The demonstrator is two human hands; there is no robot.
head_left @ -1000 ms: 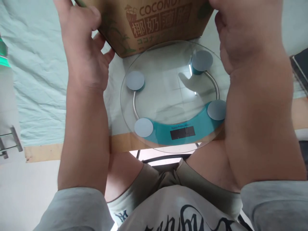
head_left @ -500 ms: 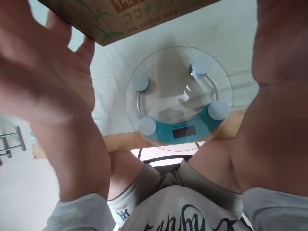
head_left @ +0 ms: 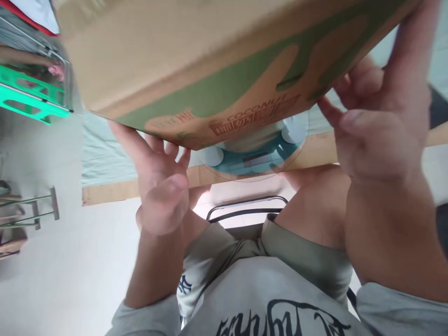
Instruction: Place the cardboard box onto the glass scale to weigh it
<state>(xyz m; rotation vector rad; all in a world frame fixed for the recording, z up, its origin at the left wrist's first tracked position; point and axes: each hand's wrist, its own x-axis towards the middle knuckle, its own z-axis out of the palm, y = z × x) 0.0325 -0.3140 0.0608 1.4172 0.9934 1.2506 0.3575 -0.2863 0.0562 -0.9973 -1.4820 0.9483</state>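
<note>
- Box [head_left: 224, 60]: cardboard, green print, raised close to the camera, tilted, above the scale [head_left: 252, 158].
- Left hand [head_left: 157, 182]: under the box's lower left edge, fingers spread, tips touching its underside.
- Right hand [head_left: 378, 126]: on the box's right side, fingers apart, pressed against the cardboard.
- Scale: round glass, on the table [head_left: 105, 191] near its edge, mostly hidden by the box.

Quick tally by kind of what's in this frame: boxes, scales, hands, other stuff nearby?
Cardboard box: 1, held up by both hands
Glass scale: 1, on the table, mostly hidden behind the box
Hands: 2, left hand and right hand
Green crate: 1, at far left
Metal rack: 1, at left edge
Total: 6, table not counted
</note>
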